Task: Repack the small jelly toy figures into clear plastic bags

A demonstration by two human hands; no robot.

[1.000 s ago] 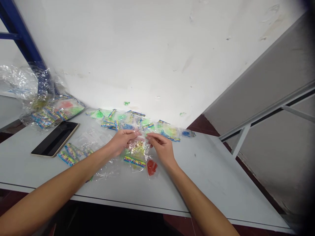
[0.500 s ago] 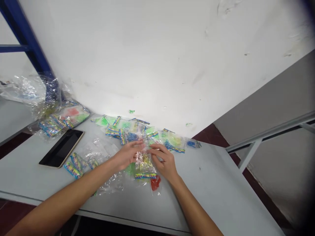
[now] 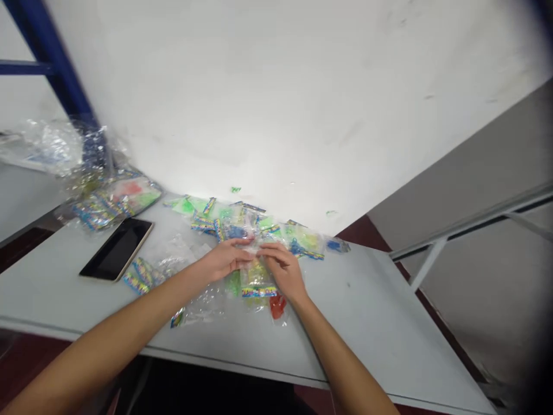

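A small clear plastic bag of yellow rubber bands (image 3: 258, 281) with a rainbow-printed header strip hangs at the middle of the table. My left hand (image 3: 227, 259) and my right hand (image 3: 283, 270) meet over its upper part, and their fingertips seem to pinch it. Beneath and beside it lie a bag of red bands (image 3: 277, 306) and a bag of green bands (image 3: 234, 283). Behind my hands is a heap of similar bags (image 3: 235, 222) in green, blue and yellow. The top of the held bag is hidden by my fingers.
A dark-screened phone (image 3: 116, 249) lies on the white table (image 3: 358, 323) left of my hands, with loose clear wrappers (image 3: 203, 305) near it. A bulky plastic bag (image 3: 52, 147) sits at the far left by a blue metal frame (image 3: 56, 63). A white wall rises behind.
My hands have closed over the top of the yellow-band bag, hiding more of it. The whole scene has shifted slightly in view as my head moved.
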